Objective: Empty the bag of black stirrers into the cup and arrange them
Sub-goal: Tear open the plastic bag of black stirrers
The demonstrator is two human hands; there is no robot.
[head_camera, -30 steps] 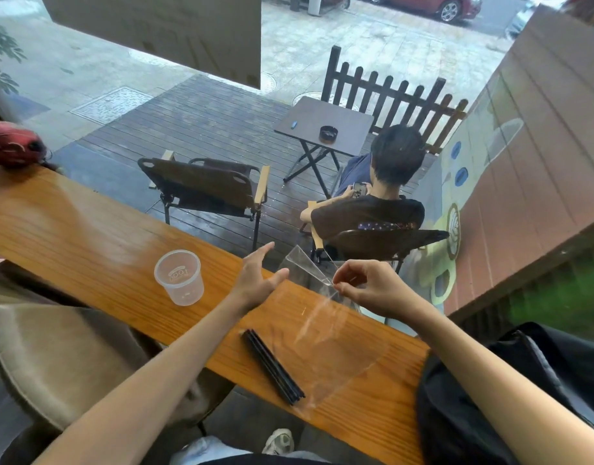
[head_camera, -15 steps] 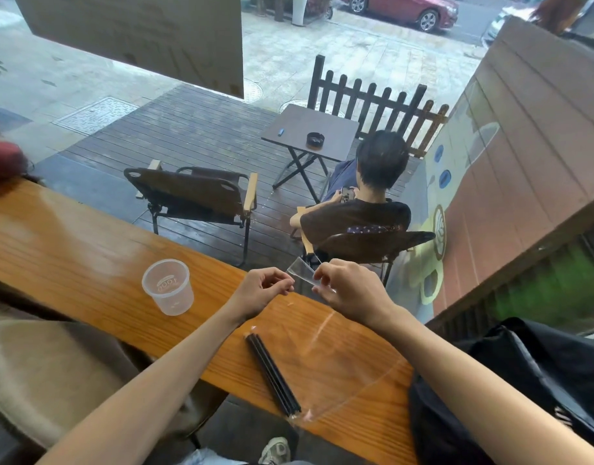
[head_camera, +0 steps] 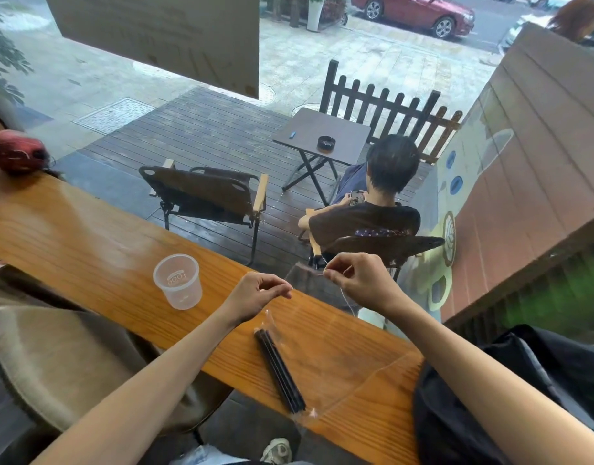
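Stirrers point(head_camera: 279, 370) lie bundled inside the clear bag point(head_camera: 339, 350) at lower centre of the counter point(head_camera: 87, 239). Both hands, left point(head_camera: 255, 295) and right point(head_camera: 361, 280), pinch its top edge; cup point(head_camera: 178, 280) stands centre-left.

Cafe window seat, wooden counter, patio outside.
Wooden counter point(head_camera: 70, 236) runs diagonally from left edge to bottom right. Red blurred object point(head_camera: 15, 152) at its far left end. Beige chair point(head_camera: 54, 357) lower left, black bag point(head_camera: 510, 397) lower right. Through the glass: empty folding chair point(head_camera: 205, 193) at centre, seated person point(head_camera: 373, 203) with back to camera right of centre, small table point(head_camera: 322, 135) with ashtray point(head_camera: 326, 142), dark picket fence point(head_camera: 389, 105) behind, red car point(head_camera: 413, 11) at top right.
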